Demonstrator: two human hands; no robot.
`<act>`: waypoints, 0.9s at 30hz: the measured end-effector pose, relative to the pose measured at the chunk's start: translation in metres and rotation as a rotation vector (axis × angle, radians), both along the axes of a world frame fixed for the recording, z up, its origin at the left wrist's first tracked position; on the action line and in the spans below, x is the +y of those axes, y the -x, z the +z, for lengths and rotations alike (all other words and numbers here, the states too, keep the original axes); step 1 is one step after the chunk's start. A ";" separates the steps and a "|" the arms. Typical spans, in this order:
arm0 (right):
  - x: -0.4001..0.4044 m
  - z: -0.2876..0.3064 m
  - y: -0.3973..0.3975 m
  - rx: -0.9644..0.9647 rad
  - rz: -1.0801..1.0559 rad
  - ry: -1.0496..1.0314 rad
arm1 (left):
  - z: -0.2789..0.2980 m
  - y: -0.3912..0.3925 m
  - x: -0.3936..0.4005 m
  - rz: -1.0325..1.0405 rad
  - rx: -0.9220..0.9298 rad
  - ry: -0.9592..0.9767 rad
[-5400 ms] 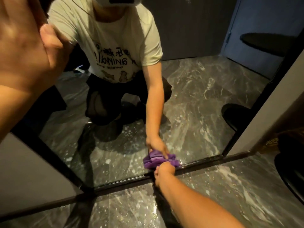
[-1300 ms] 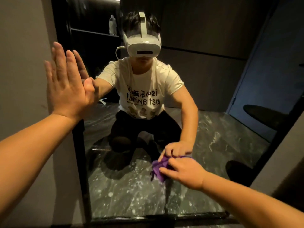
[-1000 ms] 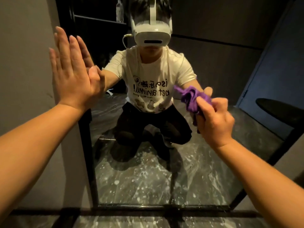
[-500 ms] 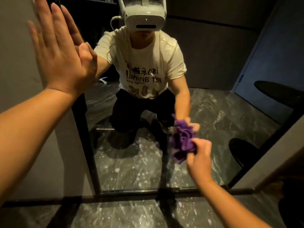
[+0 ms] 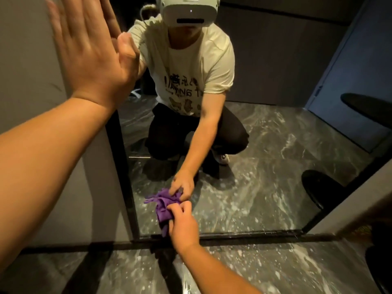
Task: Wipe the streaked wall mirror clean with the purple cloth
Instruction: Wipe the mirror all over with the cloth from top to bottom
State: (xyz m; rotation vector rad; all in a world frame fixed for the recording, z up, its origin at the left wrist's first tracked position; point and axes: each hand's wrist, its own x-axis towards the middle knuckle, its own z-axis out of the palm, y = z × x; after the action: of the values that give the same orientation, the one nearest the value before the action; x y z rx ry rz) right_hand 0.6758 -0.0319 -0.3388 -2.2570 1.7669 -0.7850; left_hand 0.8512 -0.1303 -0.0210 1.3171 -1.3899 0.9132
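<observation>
The left hand (image 5: 93, 54) is spread flat, fingers straight, braced at the left edge of the tall black-framed wall mirror (image 5: 265, 166). Right of it, low on the glass near the bottom frame, the right hand (image 5: 182, 223) pinches the bunched purple cloth (image 5: 162, 206) against the mirror. Risks, as I judge them: the braced palm could leave fresh prints, and so crumpled a cloth may smear rather than lift the streaks
</observation>
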 end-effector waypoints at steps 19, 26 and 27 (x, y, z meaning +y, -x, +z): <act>-0.041 0.145 0.011 0.534 0.496 0.354 | 0.005 -0.003 0.010 -0.256 -0.044 0.039; -0.014 0.111 0.041 0.453 0.512 0.064 | 0.006 -0.003 0.002 -0.122 -0.061 -0.050; -0.004 0.124 0.039 0.413 0.484 0.192 | 0.006 -0.004 0.002 -0.100 -0.067 -0.068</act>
State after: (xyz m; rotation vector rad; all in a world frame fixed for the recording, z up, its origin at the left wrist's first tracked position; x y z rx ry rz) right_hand 0.6368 -0.0355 -0.2150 -2.9753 1.2082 -0.4242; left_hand 0.8551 -0.1285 -0.0155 1.2658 -1.5365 0.8560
